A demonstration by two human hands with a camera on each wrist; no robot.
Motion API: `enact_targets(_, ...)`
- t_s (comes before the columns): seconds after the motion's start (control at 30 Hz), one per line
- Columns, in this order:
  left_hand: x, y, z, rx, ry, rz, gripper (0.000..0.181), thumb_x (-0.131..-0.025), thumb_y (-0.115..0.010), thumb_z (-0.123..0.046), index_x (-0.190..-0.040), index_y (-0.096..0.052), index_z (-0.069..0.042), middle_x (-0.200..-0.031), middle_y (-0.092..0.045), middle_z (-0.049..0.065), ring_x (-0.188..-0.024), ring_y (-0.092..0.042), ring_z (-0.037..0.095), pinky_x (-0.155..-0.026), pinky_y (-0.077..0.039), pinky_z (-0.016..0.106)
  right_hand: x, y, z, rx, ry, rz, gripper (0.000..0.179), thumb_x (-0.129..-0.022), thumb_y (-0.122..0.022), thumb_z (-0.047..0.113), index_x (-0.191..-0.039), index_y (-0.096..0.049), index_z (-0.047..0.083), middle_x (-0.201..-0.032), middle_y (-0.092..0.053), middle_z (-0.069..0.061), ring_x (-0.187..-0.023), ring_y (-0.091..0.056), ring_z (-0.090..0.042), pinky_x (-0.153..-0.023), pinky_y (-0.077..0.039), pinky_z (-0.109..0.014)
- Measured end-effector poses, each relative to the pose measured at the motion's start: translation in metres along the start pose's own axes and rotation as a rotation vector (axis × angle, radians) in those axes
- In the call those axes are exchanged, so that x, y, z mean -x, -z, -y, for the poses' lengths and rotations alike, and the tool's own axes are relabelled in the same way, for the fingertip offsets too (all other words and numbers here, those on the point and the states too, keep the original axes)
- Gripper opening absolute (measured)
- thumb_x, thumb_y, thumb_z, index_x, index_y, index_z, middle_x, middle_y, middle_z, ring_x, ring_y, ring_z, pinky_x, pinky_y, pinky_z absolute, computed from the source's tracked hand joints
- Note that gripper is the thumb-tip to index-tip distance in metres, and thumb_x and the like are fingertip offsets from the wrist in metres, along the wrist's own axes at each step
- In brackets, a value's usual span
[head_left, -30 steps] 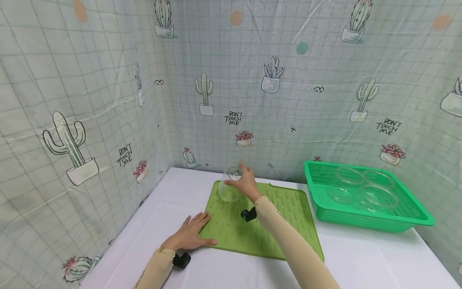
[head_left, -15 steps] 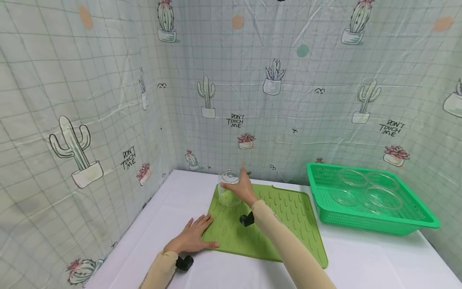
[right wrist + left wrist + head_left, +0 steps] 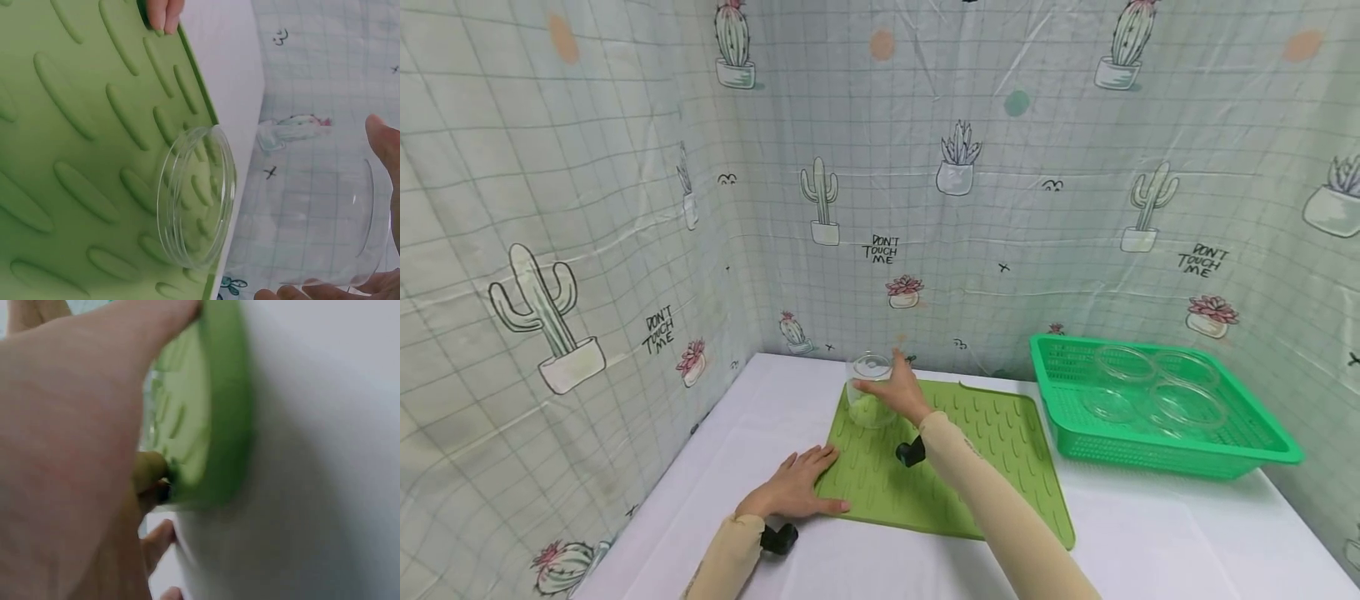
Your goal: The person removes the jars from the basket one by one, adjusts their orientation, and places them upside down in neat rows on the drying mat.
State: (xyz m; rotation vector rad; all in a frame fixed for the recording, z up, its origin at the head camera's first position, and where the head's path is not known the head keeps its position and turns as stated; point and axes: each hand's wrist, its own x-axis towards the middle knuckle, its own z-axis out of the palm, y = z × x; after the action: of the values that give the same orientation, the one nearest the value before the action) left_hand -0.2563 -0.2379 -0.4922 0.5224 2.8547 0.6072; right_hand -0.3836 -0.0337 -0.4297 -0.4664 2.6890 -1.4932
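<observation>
A clear, straight-sided glass [image 3: 870, 402] stands upright at the back left corner of a green ribbed mat [image 3: 955, 492]. My right hand [image 3: 901, 392] grips it near the upper end, thumb on one side and fingers round the other. In the right wrist view, the lower end of the glass [image 3: 197, 197] sits against the mat beside its edge. My left hand [image 3: 793, 490] rests with spread fingers on the mat's left edge and the white cloth beside it. From the left wrist, the mat's thick rim [image 3: 228, 412] shows close beside that hand.
A green plastic basket [image 3: 1157, 458] holding several clear glasses [image 3: 1187, 404] stands on the right of the white-covered table [image 3: 1157, 533]. Curtains with cactus prints [image 3: 880, 167] hang close behind the table and on both sides.
The glass has gone from tilted to upright and come down onto the mat's back left corner, with the right hand still gripping it. The left hand has stayed in place.
</observation>
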Motion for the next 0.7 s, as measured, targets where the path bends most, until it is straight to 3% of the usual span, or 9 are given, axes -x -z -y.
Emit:
enact_targets(0.23, -0.025, 0.013, -0.024, 0.009, -0.042, 0.056, 0.085, -0.086, -0.064, -0.056, -0.146, -0.04, -0.001, -0.151, -0.037, 0.019, -0.139, -0.035, 0.041, -0.111, -0.03, 0.061, 0.01, 0.034, -0.012, 0.019, -0.006, -0.044, 0.103, -0.084, -0.072, 0.046, -0.154, -0.011, 0.002, -0.157, -0.021, -0.025, -0.143, -0.027, -0.042, -0.111, -0.034, -0.057)
enact_targets(0.4, -0.036, 0.011, -0.031, 0.021, -0.058, 0.049, 0.086, -0.085, -0.065, -0.057, -0.145, -0.041, 0.0, -0.15, -0.039, 0.019, -0.138, -0.036, 0.041, -0.11, -0.033, 0.059, 0.024, 0.057, -0.018, 0.044, -0.013, -0.045, 0.108, -0.083, -0.07, 0.054, -0.155, -0.006, 0.004, -0.159, -0.017, -0.023, -0.145, -0.023, -0.04, -0.112, -0.033, -0.058)
enact_targets(0.5, -0.031, 0.006, -0.03, 0.026, -0.067, 0.021, 0.087, -0.083, -0.067, -0.056, -0.144, -0.041, 0.002, -0.149, -0.039, 0.021, -0.137, -0.036, 0.043, -0.109, -0.031, 0.061, 0.037, 0.065, -0.021, 0.092, 0.03, -0.036, 0.108, -0.083, -0.068, 0.057, -0.155, -0.007, 0.004, -0.159, -0.018, -0.021, -0.145, -0.025, -0.039, -0.112, -0.033, -0.056)
enact_targets(0.7, -0.003, 0.005, -0.019, 0.048, -0.014, -0.008, 0.088, -0.08, -0.071, -0.053, -0.142, -0.043, 0.004, -0.146, -0.04, 0.025, -0.134, -0.035, 0.049, -0.104, -0.03, 0.069, 0.073, 0.078, -0.021, 0.171, 0.115, 0.013, 0.1, -0.083, -0.066, 0.06, -0.155, -0.019, 0.007, -0.155, -0.031, -0.019, -0.14, -0.036, -0.038, -0.108, -0.04, -0.054)
